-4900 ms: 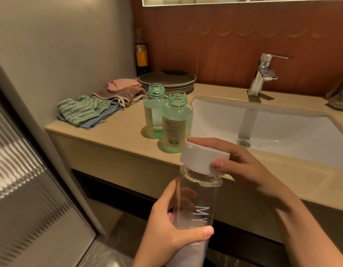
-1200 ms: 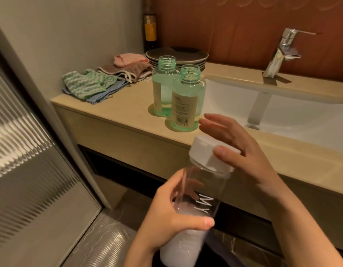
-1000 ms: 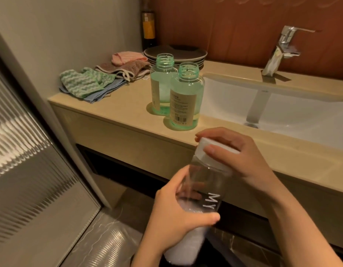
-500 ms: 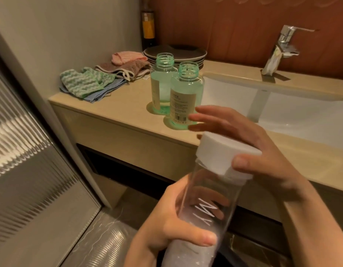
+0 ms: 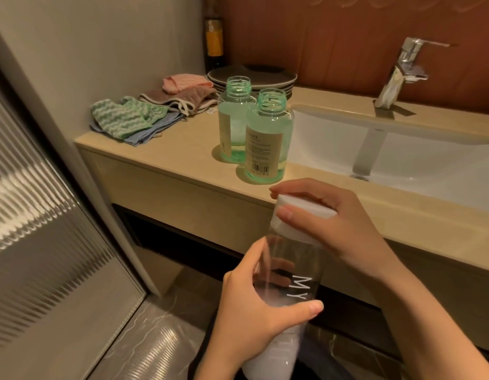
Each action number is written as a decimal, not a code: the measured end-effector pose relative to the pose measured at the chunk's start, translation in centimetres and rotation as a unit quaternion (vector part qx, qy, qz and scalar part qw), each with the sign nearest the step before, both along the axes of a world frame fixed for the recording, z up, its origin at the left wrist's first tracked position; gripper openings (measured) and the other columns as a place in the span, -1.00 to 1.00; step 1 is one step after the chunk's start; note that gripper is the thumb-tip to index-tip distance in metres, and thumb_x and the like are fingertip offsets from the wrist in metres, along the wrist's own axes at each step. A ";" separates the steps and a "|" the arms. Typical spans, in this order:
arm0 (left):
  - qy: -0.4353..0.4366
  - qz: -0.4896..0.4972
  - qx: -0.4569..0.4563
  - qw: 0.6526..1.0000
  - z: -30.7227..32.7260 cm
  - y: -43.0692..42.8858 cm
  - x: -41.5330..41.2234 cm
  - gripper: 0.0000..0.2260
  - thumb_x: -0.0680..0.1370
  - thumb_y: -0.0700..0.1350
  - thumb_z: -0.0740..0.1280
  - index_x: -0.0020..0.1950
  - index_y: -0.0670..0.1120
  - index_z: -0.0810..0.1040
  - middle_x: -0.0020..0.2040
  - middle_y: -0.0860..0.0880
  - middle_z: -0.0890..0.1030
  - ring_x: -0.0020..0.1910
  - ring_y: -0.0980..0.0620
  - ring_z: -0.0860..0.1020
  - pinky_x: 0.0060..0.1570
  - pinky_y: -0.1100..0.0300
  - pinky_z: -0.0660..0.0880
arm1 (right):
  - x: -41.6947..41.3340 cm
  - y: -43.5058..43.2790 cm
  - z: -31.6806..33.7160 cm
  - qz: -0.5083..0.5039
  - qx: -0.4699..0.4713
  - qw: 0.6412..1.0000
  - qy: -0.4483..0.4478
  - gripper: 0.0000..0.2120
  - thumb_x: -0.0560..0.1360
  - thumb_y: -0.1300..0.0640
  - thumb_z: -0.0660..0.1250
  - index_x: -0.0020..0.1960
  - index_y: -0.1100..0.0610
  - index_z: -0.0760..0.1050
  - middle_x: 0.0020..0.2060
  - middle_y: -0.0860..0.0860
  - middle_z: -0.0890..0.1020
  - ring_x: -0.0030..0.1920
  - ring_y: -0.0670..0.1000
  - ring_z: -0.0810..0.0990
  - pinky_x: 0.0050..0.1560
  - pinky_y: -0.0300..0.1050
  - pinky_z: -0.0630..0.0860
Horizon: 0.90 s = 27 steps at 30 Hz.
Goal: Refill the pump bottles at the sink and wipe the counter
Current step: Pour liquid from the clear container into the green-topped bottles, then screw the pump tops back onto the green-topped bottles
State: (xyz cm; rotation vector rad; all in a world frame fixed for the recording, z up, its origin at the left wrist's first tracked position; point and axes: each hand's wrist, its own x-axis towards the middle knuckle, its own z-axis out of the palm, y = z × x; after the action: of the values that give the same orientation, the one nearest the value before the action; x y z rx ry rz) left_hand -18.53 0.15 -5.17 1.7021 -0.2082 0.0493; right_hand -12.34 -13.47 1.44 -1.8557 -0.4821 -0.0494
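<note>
The left hand (image 5: 254,319) grasps the clear bottle (image 5: 290,272) below the counter (image 5: 183,149); the right hand (image 5: 334,226) grips its cap (image 5: 306,212). If the cap releases suddenly, liquid could spill on the floor.

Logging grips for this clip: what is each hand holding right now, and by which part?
Both hold one clear bottle: the left hand grips its lower body, the right hand grips its white cap.
</note>
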 end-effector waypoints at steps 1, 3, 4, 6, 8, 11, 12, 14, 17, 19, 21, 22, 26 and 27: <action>0.003 -0.010 0.003 1.000 0.1 0.1 0.1 -0.41 0.19 0.02 0.60 0.17 0.23 0.48 -0.03 0.06 0.65 -0.01 0.07 0.62 -0.03 0.20 0.54 | -0.1 -0.2 0.0 0.003 0.000 1.000 0.000 -0.51 0.23 -0.30 0.37 0.11 -0.16 0.55 0.01 -0.21 0.64 0.05 -0.22 0.57 -0.10 -0.46 0.43; 0.003 -0.029 0.002 1.000 0.5 0.2 0.3 -0.41 0.19 0.03 0.59 0.17 0.24 0.47 -0.02 0.06 0.65 0.00 0.08 0.62 -0.03 0.24 0.52 | 0.0 -0.8 0.0 0.020 0.025 0.999 0.007 -0.35 0.19 -0.45 0.33 0.22 -0.22 0.45 0.12 -0.25 0.60 0.15 -0.25 0.53 -0.03 -0.46 0.42; 0.001 -0.037 -0.002 0.999 0.7 0.2 0.4 -0.42 0.20 0.03 0.58 0.17 0.23 0.48 -0.02 0.05 0.65 0.01 0.07 0.61 -0.02 0.24 0.52 | 0.0 -1.1 0.1 0.027 0.039 0.999 0.014 -0.28 0.18 -0.51 0.29 0.25 -0.22 0.41 0.17 -0.26 0.57 0.20 -0.25 0.50 0.00 -0.44 0.43; -0.007 -0.048 -0.004 0.999 1.1 0.0 0.9 -0.43 0.22 0.01 0.57 0.17 0.23 0.48 0.00 0.06 0.65 0.03 0.07 0.61 0.03 0.20 0.52 | 0.1 -1.7 0.3 0.026 0.050 0.998 0.022 -0.18 0.14 -0.54 0.27 0.32 -0.21 0.36 0.22 -0.27 0.53 0.25 -0.25 0.46 0.02 -0.38 0.47; -0.021 -0.051 -0.001 0.999 1.7 -0.3 1.4 -0.44 0.23 0.01 0.56 0.18 0.22 0.47 0.02 0.09 0.64 0.04 0.11 0.61 0.04 0.23 0.51 | 0.2 -2.1 0.5 0.015 0.060 0.998 0.026 -0.07 0.07 -0.53 0.34 0.37 -0.21 0.30 0.24 -0.27 0.51 0.22 -0.27 0.47 -0.03 -0.38 0.50; -0.041 -0.036 -0.005 0.999 3.2 -1.4 2.3 -0.43 0.23 0.05 0.54 0.19 0.21 0.46 0.04 0.15 0.63 0.05 0.16 0.59 0.05 0.24 0.51 | 0.3 -2.7 0.6 0.000 0.106 0.993 0.043 -0.05 0.03 -0.26 0.50 0.37 -0.27 0.23 0.15 -0.30 0.51 0.09 -0.25 0.55 -0.10 -0.37 0.52; -0.046 -0.029 -0.013 0.998 3.8 -1.8 2.7 -0.43 0.22 0.05 0.54 0.19 0.20 0.45 0.04 0.16 0.62 0.06 0.18 0.59 0.07 0.22 0.51 | 0.4 -2.8 0.7 0.006 0.122 0.991 0.052 -0.09 0.05 -0.18 0.49 0.36 -0.28 0.22 0.11 -0.27 0.54 0.08 -0.23 0.58 -0.10 -0.35 0.53; -0.066 -0.017 -0.019 0.998 4.8 -2.5 3.7 -0.40 0.23 0.02 0.53 0.23 0.17 0.43 0.07 0.17 0.62 0.09 0.19 0.57 0.12 0.16 0.50 | 0.9 -3.2 1.1 0.031 0.125 0.990 0.058 -0.10 0.08 -0.11 0.51 0.36 -0.19 0.24 0.10 -0.18 0.60 0.09 -0.15 0.61 -0.07 -0.31 0.54; -0.091 -0.011 -0.017 0.996 6.4 -3.6 5.8 -0.31 0.29 -0.08 0.55 0.35 0.11 0.35 0.15 0.12 0.58 0.15 0.15 0.55 0.17 0.06 0.49 | 2.0 -3.7 2.3 0.044 0.105 0.993 0.043 -0.19 0.15 -0.08 0.50 0.34 -0.02 0.29 0.11 -0.11 0.62 0.11 -0.08 0.61 -0.01 -0.27 0.55; -0.095 -0.006 -0.004 0.995 7.3 -4.2 7.0 -0.25 0.33 -0.14 0.54 0.41 0.12 0.25 0.23 0.11 0.51 0.21 0.13 0.51 0.19 0.03 0.49 | 3.0 -4.1 3.2 0.036 0.114 0.992 0.044 -0.25 0.19 -0.02 0.51 0.31 -0.04 0.30 0.16 -0.07 0.58 0.13 -0.06 0.60 0.02 -0.21 0.57; -0.104 0.008 0.039 0.994 8.4 -5.2 8.2 -0.19 0.34 -0.08 0.53 0.45 0.17 0.13 0.31 0.12 0.40 0.29 0.14 0.40 0.25 0.00 0.44 | 4.1 -4.8 4.2 0.017 0.097 0.995 0.028 -0.25 0.20 -0.06 0.51 0.33 -0.04 0.30 0.18 -0.06 0.56 0.13 -0.03 0.60 0.05 -0.12 0.59; -0.111 0.021 0.073 0.991 8.9 -5.6 8.7 -0.14 0.33 -0.02 0.53 0.47 0.18 0.08 0.34 0.14 0.34 0.33 0.15 0.31 0.30 0.00 0.38 | 4.6 -5.1 4.7 0.006 0.083 0.996 0.018 -0.22 0.18 -0.11 0.49 0.34 -0.04 0.30 0.17 -0.07 0.57 0.13 -0.03 0.61 0.06 -0.08 0.59; -0.132 0.078 0.223 0.963 10.0 -6.6 10.5 0.07 0.21 0.23 0.50 0.51 0.18 -0.14 0.38 0.20 0.11 0.30 0.23 0.01 0.36 0.07 0.16 | 6.6 -6.1 6.5 -0.030 0.030 0.999 -0.027 -0.23 0.18 -0.12 0.50 0.32 -0.13 0.27 0.14 -0.10 0.57 0.08 -0.08 0.61 0.03 -0.08 0.61; -0.140 0.085 0.238 0.957 9.9 -6.5 10.8 0.08 0.19 0.27 0.49 0.50 0.21 -0.15 0.34 0.22 0.09 0.26 0.26 0.00 0.32 0.12 0.15 | 7.2 -6.3 6.8 -0.035 0.024 0.999 -0.035 -0.26 0.18 -0.11 0.48 0.30 -0.15 0.26 0.13 -0.11 0.56 0.07 -0.09 0.62 0.01 -0.09 0.61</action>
State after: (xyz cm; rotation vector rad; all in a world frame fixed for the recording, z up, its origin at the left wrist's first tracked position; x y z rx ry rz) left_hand -7.71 -6.33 4.73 2.1910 -0.3002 0.3984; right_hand -5.18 -19.78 8.27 -1.8285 -0.4598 -0.1714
